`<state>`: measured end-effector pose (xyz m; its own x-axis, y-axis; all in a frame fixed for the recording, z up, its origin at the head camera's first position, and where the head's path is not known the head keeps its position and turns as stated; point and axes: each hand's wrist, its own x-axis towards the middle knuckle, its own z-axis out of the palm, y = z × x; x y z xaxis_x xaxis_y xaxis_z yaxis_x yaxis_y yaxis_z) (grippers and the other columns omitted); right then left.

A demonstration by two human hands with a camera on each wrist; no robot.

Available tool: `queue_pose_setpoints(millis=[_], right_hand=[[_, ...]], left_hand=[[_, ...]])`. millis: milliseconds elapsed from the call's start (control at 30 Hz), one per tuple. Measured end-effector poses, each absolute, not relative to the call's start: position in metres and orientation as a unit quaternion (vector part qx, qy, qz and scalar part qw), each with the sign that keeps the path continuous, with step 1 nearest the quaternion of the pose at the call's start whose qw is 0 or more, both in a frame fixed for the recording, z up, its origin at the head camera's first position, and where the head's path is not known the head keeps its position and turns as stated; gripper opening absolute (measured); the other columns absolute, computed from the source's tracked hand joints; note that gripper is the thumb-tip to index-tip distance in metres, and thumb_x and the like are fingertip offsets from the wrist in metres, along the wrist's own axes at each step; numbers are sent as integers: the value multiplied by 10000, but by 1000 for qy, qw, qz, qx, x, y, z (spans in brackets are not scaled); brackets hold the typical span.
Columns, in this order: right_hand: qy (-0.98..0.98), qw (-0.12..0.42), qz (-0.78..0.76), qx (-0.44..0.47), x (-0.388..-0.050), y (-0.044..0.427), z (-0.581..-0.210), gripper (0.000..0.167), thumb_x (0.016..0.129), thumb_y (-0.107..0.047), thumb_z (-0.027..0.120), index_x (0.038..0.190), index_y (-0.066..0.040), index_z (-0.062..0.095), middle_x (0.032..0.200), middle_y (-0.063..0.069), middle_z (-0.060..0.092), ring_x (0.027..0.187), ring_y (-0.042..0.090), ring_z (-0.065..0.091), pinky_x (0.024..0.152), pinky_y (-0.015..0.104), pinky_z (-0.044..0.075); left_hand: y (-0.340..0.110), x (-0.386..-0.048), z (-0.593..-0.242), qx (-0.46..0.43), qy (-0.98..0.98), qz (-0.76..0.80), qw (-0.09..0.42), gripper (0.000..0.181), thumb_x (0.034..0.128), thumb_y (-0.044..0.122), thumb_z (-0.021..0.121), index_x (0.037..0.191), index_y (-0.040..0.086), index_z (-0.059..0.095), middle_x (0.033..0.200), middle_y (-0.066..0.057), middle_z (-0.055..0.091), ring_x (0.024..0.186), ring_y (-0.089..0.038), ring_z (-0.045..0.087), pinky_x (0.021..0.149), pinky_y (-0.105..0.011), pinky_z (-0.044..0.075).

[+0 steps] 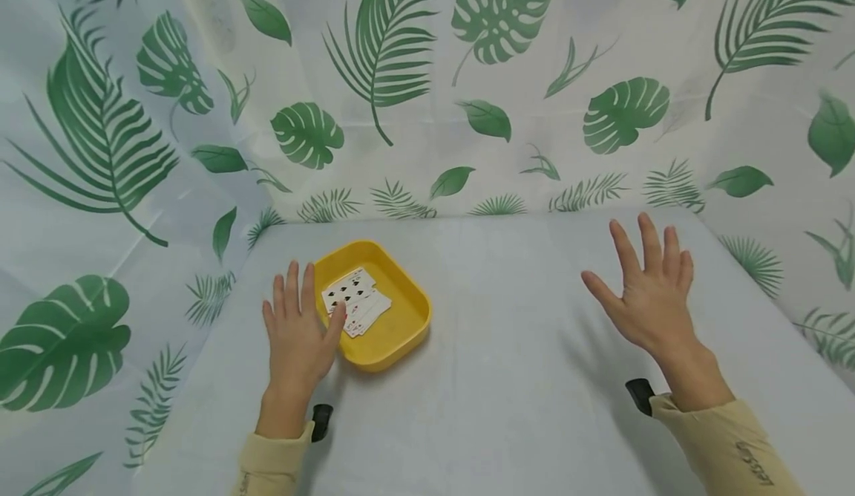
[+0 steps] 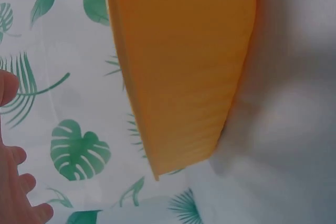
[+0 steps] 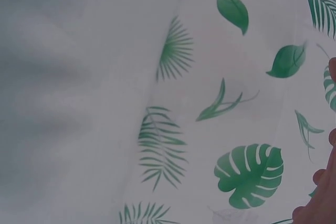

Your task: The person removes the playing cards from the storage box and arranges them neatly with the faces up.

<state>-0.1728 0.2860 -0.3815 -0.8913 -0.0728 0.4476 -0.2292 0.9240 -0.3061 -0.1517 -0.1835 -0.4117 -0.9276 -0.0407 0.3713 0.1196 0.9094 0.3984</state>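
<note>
1. Playing cards [image 1: 356, 299] are lying in the yellow tray [image 1: 397, 353], left on the table [image 1: 494, 318].
2. I'm hovering with both grips released: left hand [image 1: 297, 344] beside it, right hand [image 1: 649, 307] well apart.
3. I'm judging steep reaches safest.

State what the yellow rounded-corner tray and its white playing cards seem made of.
Yellow rounded-corner tray: probably plastic, smooth and satin-looking, judging by its even colour and rounded walls. White playing cards: likely thin paperboard, from their flat, straight-edged look; coating unclear.

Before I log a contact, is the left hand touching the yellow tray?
Apart. In the head view the left hand overlaps the yellow tray, but the left wrist view plainly shows leaf-printed backdrop between them.
</note>
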Motion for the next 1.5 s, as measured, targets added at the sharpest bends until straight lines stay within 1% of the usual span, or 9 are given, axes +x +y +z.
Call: queue_pose_setpoints(millis=[167,333,433,633,767,900,1133,1300,1500], right_hand=[[-954,219,185,92,-179,276,-382,849,967,-637,444,1637,-223,127,1672,146,-30,1487,436,-129,1093,688,-88],[-951,220,190,105,-186,264,-379,846,965,-626,460,1635,-218,142,1670,144,-20,1489,433,-116,1093,691,-78],[-949,222,195,113,-191,255,-377,849,960,-632,466,1630,-206,163,1669,146,-11,1488,437,-108,1092,695,-71],[-943,212,214,139,-203,228,-372,842,960,-572,532,1624,-187,185,1663,164,16,1482,471,-76,1073,739,8],[-941,194,225,161,-211,205,-368,854,948,-480,601,1627,-191,172,1659,165,18,1478,482,-46,1048,763,76],[-939,181,228,182,-218,180,-366,868,936,-428,633,1625,-175,169,1661,156,10,1479,478,-30,1059,750,95],[-941,142,227,210,-225,141,-370,879,939,-471,621,1626,-185,154,1666,165,1,1480,475,6,1096,711,99],[-941,116,221,230,-230,117,-370,899,944,-524,604,1634,-215,117,1677,119,-23,1488,454,6,1114,687,96],[-935,111,220,255,-237,93,-366,897,944,-530,610,1633,-211,131,1680,101,4,1496,432,19,1110,690,119]], left_hand=[[-180,-148,-423,4,-944,-278,181,801,1012,388,522,1621,83,101,1674,-146,7,1504,-408,-4,1144,-636,68],[-175,-147,-432,39,-913,-372,165,822,1004,336,561,1621,68,90,1676,-119,-29,1509,-369,20,1141,-609,173],[-173,-149,-440,59,-897,-408,159,832,997,309,581,1619,52,90,1674,-117,-48,1509,-361,32,1130,-607,210],[-169,-154,-454,62,-879,-442,170,818,964,241,607,1599,6,148,1662,-173,0,1498,-398,81,1138,-596,198],[-165,-155,-460,52,-871,-456,177,798,949,204,617,1589,-6,188,1669,-154,4,1498,-385,114,1148,-565,203],[-163,-155,-467,55,-865,-468,172,800,939,182,628,1595,13,201,1681,-103,-22,1505,-346,115,1156,-539,203],[-162,-153,-476,51,-854,-487,173,804,928,161,625,1598,22,203,1677,-130,-14,1509,-343,90,1157,-549,185],[-159,-152,-481,45,-841,-511,171,822,908,123,611,1605,35,184,1679,-117,-20,1504,-340,103,1156,-545,179],[-159,-154,-481,47,-840,-518,155,823,891,101,597,1590,-15,178,1680,-121,-22,1512,-338,66,1164,-546,150]])
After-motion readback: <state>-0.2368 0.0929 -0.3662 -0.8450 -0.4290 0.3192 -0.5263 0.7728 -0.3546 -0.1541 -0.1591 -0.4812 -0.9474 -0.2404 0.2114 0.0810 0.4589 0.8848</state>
